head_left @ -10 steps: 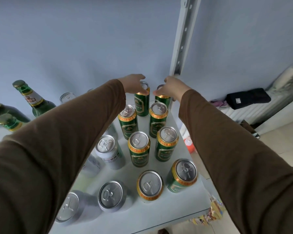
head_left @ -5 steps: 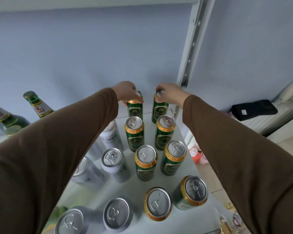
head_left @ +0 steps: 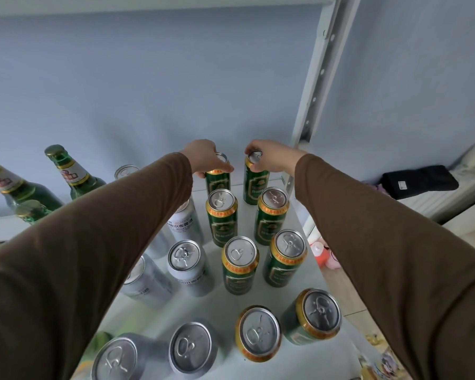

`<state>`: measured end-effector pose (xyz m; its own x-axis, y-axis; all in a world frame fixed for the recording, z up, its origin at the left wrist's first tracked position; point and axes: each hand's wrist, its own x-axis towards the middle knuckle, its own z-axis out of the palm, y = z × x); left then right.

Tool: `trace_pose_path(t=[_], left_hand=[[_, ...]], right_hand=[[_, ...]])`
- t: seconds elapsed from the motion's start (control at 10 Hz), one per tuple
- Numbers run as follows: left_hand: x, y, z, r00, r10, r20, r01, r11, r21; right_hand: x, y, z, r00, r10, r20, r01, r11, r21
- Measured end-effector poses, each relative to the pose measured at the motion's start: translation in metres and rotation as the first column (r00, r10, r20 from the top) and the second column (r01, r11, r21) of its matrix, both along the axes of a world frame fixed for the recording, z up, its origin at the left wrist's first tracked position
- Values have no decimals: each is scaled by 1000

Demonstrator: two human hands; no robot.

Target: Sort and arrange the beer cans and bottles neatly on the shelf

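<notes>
Two rows of green cans with gold rims run from front to back on the right part of the white shelf [head_left: 261, 297]. My left hand [head_left: 203, 157] grips the top of the rearmost green can of the left row [head_left: 217, 182]. My right hand [head_left: 272, 157] grips the top of the rearmost green can of the right row [head_left: 254, 185]. Both cans stand upright near the back wall. Several silver cans [head_left: 188, 266] stand left of the green rows, partly hidden by my left sleeve. Green glass bottles [head_left: 72, 174] stand at the far left.
A white perforated shelf upright [head_left: 317, 75] rises just right of my right hand. The blue wall closes the back of the shelf. Past the shelf's right edge, lower down, lie a black pouch [head_left: 420, 181] and small pink and red items [head_left: 322, 255].
Both hands keep their hold on the two rear cans, which have shifted slightly back toward the wall. The camera has tilted so more of the wall and bottles shows.
</notes>
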<state>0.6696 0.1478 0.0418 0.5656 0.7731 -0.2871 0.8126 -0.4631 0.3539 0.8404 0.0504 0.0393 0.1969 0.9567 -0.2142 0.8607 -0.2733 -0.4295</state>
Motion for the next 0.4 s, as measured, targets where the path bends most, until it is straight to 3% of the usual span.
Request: trace_pose_path(t=[0.4], left_hand=[[-8, -14, 13, 1000, 8, -27, -7, 1000, 21]], right_hand=[[-12, -7, 3, 990, -57, 133, 53, 998, 27]])
